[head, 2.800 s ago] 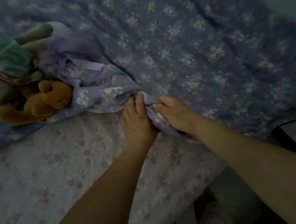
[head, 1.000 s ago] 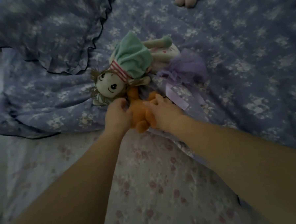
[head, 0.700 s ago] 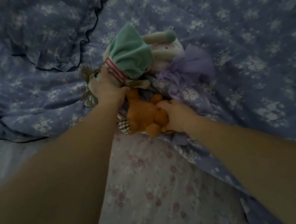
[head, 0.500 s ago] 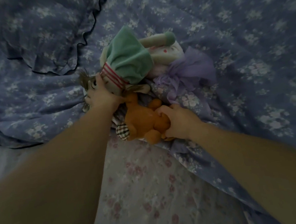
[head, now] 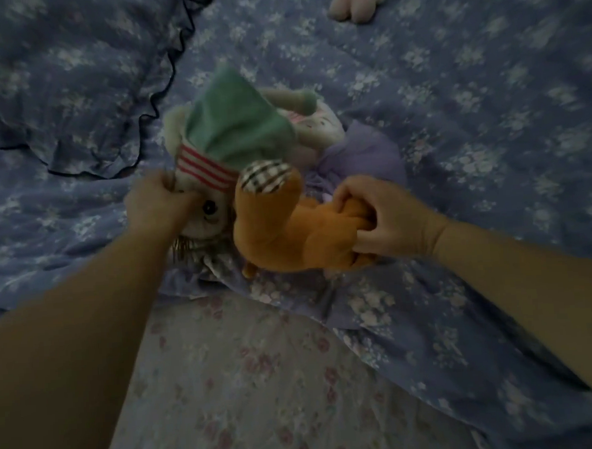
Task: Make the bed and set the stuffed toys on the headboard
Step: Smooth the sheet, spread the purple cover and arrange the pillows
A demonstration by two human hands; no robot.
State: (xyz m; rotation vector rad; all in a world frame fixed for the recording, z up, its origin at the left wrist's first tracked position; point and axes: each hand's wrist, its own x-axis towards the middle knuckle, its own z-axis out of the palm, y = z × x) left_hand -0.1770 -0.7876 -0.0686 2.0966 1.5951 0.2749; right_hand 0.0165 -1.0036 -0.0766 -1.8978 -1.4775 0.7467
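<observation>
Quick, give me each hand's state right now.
Left hand: closed, grip on the rag doll at its head.
Right hand: closed, grip on the orange plush toy.

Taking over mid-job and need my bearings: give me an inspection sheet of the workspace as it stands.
Surface: pale floral sheet exposed near the camera; rumpled blue floral quilt covers the rest.
Job's things: doll in green dress, head toward the camera; orange plush with a checked foot sole raised; a pale plush lies at the top edge, partly out of frame.
Clutter: purple tulle item behind the toys, identity unclear; ruffled blue pillow at upper left.
Grippers: left hand grips the doll at its head; right hand grips the orange plush.
Cables: nothing seen.
Surroundings: headboard not in view.
</observation>
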